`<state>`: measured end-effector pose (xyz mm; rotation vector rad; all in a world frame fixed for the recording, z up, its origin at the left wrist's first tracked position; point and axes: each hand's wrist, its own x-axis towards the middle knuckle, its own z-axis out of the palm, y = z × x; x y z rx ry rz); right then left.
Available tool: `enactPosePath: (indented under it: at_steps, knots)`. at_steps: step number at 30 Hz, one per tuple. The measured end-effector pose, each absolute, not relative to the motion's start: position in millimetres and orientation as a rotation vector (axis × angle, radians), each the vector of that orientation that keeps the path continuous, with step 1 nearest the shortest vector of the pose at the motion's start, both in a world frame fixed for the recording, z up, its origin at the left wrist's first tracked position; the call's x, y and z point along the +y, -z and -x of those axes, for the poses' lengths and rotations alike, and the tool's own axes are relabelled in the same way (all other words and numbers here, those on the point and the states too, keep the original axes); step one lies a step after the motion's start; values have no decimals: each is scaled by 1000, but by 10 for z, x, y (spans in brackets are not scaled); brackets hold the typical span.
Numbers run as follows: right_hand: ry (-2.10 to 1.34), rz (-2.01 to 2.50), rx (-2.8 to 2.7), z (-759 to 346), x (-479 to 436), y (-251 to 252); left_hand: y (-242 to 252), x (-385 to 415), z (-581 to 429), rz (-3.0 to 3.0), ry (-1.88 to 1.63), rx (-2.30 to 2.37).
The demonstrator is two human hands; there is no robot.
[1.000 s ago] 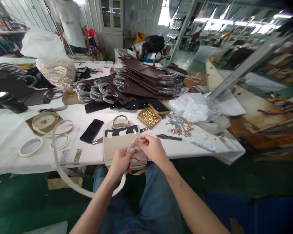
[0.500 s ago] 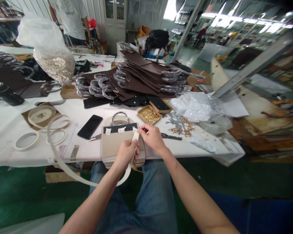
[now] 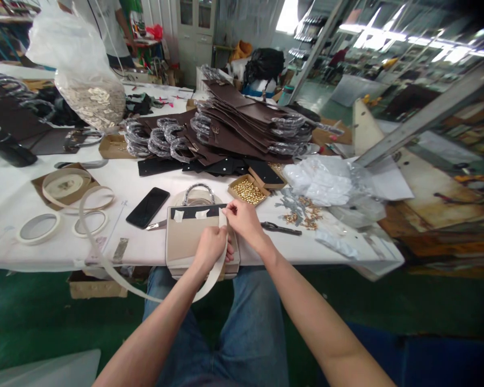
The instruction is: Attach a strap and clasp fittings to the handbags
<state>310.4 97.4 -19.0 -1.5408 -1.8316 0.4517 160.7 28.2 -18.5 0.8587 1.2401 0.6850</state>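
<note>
A beige handbag (image 3: 185,239) with a dark strip along its top lies at the table's front edge, its plastic-wrapped handle (image 3: 198,192) pointing away from me. Two short pieces of whitish tape (image 3: 201,214) stick to the dark strip. My left hand (image 3: 213,244) is closed around a long cream tape (image 3: 214,275), which loops down over my lap and back up to the left. At the bag's upper right corner my right hand (image 3: 242,219) pinches the tape's end against the dark strip. The fingertips partly hide that end.
Left of the bag lie a black phone (image 3: 148,208), tape rolls (image 3: 40,228) and a metal tool (image 3: 156,226). Scissors (image 3: 281,228) rest to the right. Behind are a box of gold studs (image 3: 247,191), stacked brown panels (image 3: 242,121) and a plastic bag of small pieces (image 3: 91,99).
The tape's end has come down over the small white-edged slot on the dark strip, covering it. Both hands stay at the bag's right side. A person now shows more at the back left.
</note>
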Motion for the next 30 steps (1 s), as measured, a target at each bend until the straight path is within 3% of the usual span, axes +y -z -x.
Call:
enactPosePath:
  at_steps: [4,12,30]
  knots:
    - [-489,1530,-1647,-3144,1062,195,206,309,-1622,-823,-676,1241]
    - [-1056,1437,-1666,-3241,1228,261,175,289,-1551,-830,-677,1219]
    - [-889,1289,-2314,-3368,1369,-134,159,274,-1605,-854,-668,1189]
